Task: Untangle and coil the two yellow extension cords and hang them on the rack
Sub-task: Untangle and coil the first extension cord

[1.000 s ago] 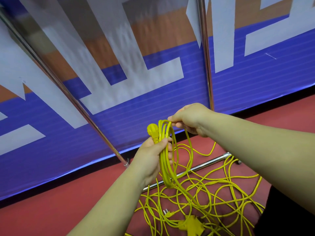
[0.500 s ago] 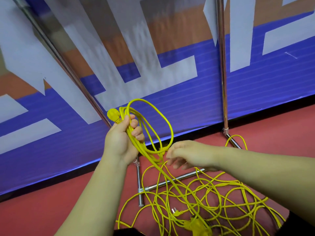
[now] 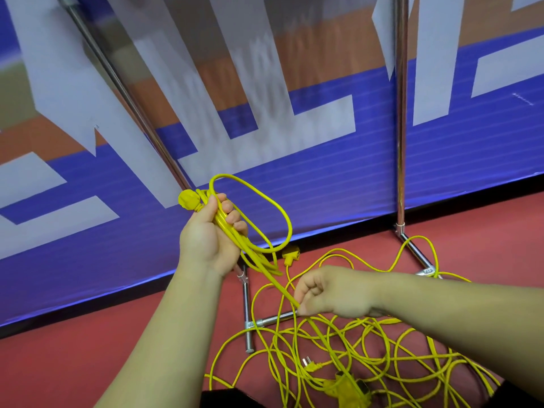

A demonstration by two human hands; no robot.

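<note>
Yellow extension cords [image 3: 346, 385] lie mostly tangled on the red floor [image 3: 117, 334], below and right of our right grip [image 3: 332, 293], which pinches the taut strand [image 3: 275, 281]. Our left grip [image 3: 212, 237], above it, is clamped on a few coil loops [image 3: 221, 223] beside the socket end [image 3: 188, 200]. We judge coiling is under way; next, draw slack for another loop, minding snags at the rack base bar [image 3: 276, 318].

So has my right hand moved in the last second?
Yes. The right hand dropped from the coil toward the rack's base bar, pinching the cord.
</note>
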